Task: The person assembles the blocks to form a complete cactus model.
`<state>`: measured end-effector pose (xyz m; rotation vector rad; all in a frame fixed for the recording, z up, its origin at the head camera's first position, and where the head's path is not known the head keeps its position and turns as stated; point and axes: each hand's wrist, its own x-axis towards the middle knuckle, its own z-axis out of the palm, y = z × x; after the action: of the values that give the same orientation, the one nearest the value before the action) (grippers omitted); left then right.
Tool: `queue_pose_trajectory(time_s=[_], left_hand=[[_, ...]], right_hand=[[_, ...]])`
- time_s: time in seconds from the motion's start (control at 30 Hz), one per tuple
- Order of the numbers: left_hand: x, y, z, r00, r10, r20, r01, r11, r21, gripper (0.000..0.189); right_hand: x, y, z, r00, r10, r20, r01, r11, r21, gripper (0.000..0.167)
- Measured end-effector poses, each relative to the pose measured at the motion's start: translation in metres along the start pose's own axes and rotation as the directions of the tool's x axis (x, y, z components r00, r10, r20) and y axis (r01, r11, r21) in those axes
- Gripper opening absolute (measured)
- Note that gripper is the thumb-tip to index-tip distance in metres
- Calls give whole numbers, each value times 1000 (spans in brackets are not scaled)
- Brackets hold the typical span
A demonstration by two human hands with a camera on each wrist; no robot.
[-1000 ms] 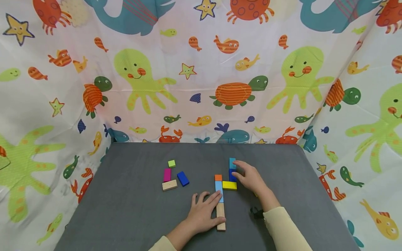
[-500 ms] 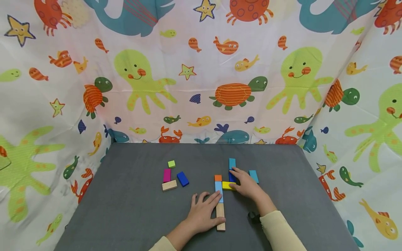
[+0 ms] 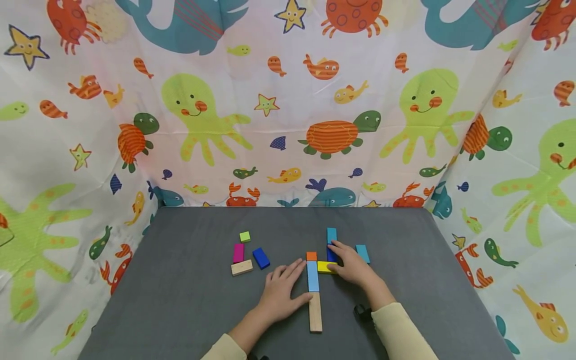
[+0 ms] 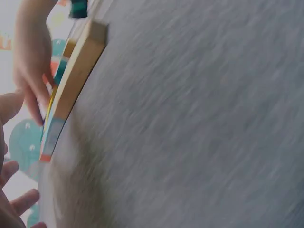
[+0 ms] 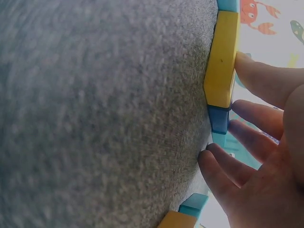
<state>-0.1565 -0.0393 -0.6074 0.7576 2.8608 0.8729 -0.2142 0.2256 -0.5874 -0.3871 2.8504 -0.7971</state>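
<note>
In the head view a column of toy blocks lies on the grey table: an orange block (image 3: 311, 256), a light blue block (image 3: 312, 277) and a long plain wooden piece (image 3: 315, 320). My left hand (image 3: 280, 297) is just left of it, fingers extended, thumb tip by the wooden piece. A yellow block (image 5: 222, 57) adjoins the column's right side, with a dark blue block (image 5: 219, 118) and a teal block (image 3: 331, 235) beyond. My right hand (image 3: 357, 267) touches the yellow block with its thumb and the dark blue one with its fingers, loosely bent.
To the left lie a lime cube (image 3: 245, 237), a magenta block (image 3: 238, 253), a blue block (image 3: 261, 258) and a wooden block (image 3: 242, 268). Another teal block (image 3: 362, 252) sits beyond my right hand, near an orange-yellow block (image 5: 178, 221). A patterned curtain (image 3: 270, 130) surrounds the table.
My left hand has come off the light blue block and shifted left. My right hand has moved from beside the far teal block down onto the dark blue and yellow blocks.
</note>
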Motion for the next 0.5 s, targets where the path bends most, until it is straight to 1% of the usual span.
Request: queue_pose_trajectory(time_s=[0.13, 0.27, 0.37, 0.43, 0.5], left_hand=[[5, -10, -9, 999, -31, -40, 28, 998, -60, 81], [7, -17, -15, 995, -68, -70, 63, 995, -74, 80], [7, -22, -19, 989, -105, -108, 97, 992, -82, 83], [7, -26, -22, 982, -132, -134, 123, 990, -73, 85], [6, -31, -26, 974, -144, -174, 136, 989, -57, 85]], right_hand=[[-1, 0, -1, 1000, 6, 5, -6, 1000, 3, 62], [-1, 1, -1, 1000, 2, 4, -2, 1000, -1, 63], [0, 2, 0, 1000, -6, 6, 6, 1000, -3, 63], [0, 2, 1, 1000, -10, 5, 10, 1000, -7, 63], [1, 2, 1, 1000, -9, 6, 10, 1000, -6, 64]])
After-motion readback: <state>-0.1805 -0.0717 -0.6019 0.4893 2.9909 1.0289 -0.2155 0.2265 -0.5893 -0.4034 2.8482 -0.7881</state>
